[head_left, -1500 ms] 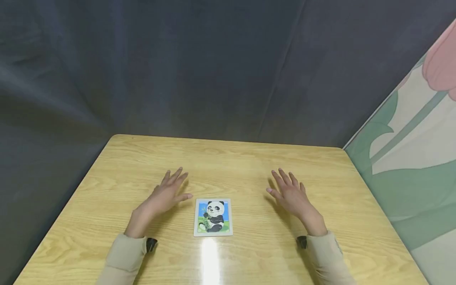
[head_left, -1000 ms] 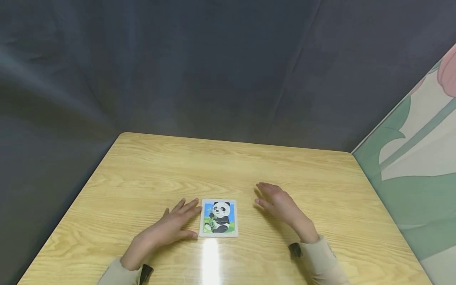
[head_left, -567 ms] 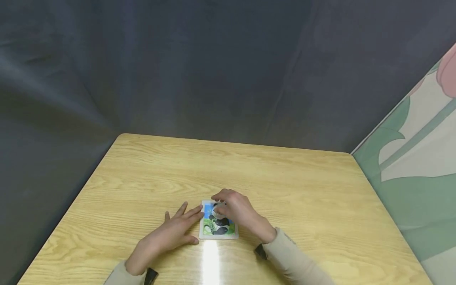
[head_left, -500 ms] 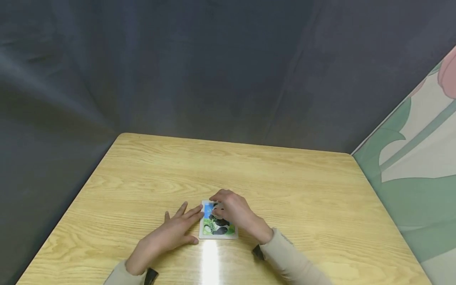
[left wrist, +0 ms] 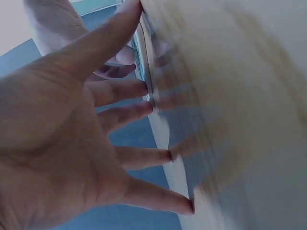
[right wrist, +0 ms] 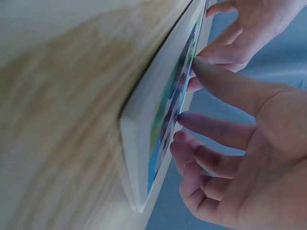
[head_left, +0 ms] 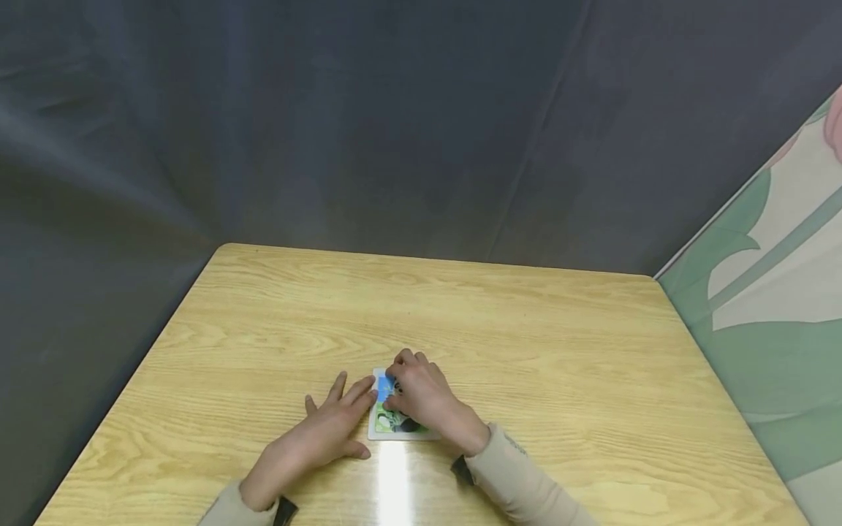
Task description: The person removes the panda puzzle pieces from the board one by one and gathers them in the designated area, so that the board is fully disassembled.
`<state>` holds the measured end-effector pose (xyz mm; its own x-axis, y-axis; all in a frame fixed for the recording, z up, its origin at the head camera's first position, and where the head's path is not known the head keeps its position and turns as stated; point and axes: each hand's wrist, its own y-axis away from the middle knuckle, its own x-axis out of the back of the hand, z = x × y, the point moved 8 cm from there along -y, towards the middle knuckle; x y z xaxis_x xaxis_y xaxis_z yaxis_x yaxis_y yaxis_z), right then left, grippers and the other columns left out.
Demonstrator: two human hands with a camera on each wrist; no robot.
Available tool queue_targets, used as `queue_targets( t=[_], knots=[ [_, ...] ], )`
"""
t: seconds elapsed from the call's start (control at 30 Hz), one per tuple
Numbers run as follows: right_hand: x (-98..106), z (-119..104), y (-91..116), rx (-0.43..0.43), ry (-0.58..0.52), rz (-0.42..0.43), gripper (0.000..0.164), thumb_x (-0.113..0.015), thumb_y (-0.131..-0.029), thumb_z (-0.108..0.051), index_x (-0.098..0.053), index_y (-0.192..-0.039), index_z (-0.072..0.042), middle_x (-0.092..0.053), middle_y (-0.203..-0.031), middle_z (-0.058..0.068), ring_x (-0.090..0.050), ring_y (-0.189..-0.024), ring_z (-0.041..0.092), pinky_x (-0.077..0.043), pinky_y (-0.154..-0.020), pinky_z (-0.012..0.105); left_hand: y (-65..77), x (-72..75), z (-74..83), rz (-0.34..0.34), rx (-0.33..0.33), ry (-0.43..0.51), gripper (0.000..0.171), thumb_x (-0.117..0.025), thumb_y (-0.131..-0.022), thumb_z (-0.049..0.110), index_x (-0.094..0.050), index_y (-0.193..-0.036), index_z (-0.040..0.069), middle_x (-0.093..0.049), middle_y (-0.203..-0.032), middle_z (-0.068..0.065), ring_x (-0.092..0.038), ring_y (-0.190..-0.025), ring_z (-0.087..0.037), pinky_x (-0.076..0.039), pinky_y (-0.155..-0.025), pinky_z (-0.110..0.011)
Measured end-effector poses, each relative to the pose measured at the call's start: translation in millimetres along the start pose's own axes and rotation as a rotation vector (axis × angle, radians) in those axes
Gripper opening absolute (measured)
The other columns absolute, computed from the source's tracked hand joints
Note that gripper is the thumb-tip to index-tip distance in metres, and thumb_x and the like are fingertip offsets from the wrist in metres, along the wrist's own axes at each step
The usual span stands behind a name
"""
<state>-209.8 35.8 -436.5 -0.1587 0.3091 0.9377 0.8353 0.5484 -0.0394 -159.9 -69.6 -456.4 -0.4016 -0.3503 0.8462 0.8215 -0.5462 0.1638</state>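
A small panda picture puzzle in a white frame lies flat on the table. Beside its left edge rests my left hand, fingers spread and nearly straight, with its index and middle fingertips against the frame. My right hand reaches over the picture and hides most of its upper right part. In the right wrist view, the thumb and index finger touch the picture face a little apart, while the other fingers bend inward. No loose piece shows between them. The left wrist view has the left palm facing the camera.
The wooden table reaches back to a dark curtain. A flower-patterned cloth hangs along the right side. A bright light reflection lies on the table below the puzzle.
Both hands came in towards the puzzle; the left settled at its left edge. My right hand moved left over the picture, and its fingers have shifted slightly further left in the last half second.
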Motion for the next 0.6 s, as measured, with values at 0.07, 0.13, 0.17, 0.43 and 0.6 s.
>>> queue_targets(
  t=[0.07, 0.13, 0.17, 0.43, 0.6],
  knots=[
    [-1, 0, 0, -0.012, 0.005, -0.002, 0.041, -0.083, -0.076, -0.029, -0.071, -0.107, -0.004, -0.06, -0.108, 0.007, -0.053, -0.088, 0.02, -0.047, -0.069, 0.03, 0.2, -0.5, 0.2, -0.004, 0.002, 0.006, 0.083, -0.078, -0.077, 0.031, -0.041, -0.144, 0.0, -0.024, -0.157, -0.012, -0.011, -0.137, -0.057, -0.02, -0.076, -0.087],
    [-2, 0, 0, -0.026, 0.014, -0.008, 0.041, -0.083, -0.076, -0.028, -0.071, -0.107, -0.004, -0.06, -0.11, 0.006, -0.053, -0.089, 0.02, -0.048, -0.071, 0.031, 0.7, 1.5, -0.1, 0.002, -0.001, 0.017, 0.083, -0.078, -0.077, 0.03, -0.04, -0.145, 0.0, -0.023, -0.158, -0.012, -0.011, -0.138, -0.055, -0.02, -0.076, -0.087],
    [-2, 0, 0, -0.03, 0.022, -0.009, 0.041, -0.083, -0.076, -0.028, -0.071, -0.107, -0.005, -0.06, -0.11, 0.006, -0.054, -0.09, 0.02, -0.048, -0.072, 0.031, 1.1, 3.2, -0.5, 0.007, -0.004, 0.025, 0.083, -0.078, -0.078, 0.029, -0.039, -0.145, 0.001, -0.023, -0.158, -0.011, -0.012, -0.138, -0.055, -0.02, -0.077, -0.086],
    [-2, -1, -3, -0.058, 0.035, -0.011, 0.042, -0.084, -0.074, -0.025, -0.069, -0.107, -0.004, -0.06, -0.109, 0.005, -0.053, -0.089, 0.018, -0.048, -0.071, 0.029, -2.5, 14.4, -5.1, 0.036, 0.001, -0.061, 0.093, -0.077, -0.075, 0.036, -0.032, -0.15, 0.004, -0.022, -0.158, -0.011, -0.014, -0.138, -0.055, -0.023, -0.081, -0.084],
    [-6, 0, -3, -0.057, -0.025, -0.024, 0.044, -0.084, -0.074, -0.024, -0.067, -0.108, -0.003, -0.058, -0.104, 0.004, -0.051, -0.085, 0.017, -0.046, -0.068, 0.027, -11.3, 10.3, -8.9, 0.013, 0.047, -0.117, 0.097, -0.076, -0.072, 0.044, -0.033, -0.149, 0.002, -0.025, -0.157, -0.012, -0.014, -0.138, -0.054, -0.024, -0.082, -0.084]
  ],
)
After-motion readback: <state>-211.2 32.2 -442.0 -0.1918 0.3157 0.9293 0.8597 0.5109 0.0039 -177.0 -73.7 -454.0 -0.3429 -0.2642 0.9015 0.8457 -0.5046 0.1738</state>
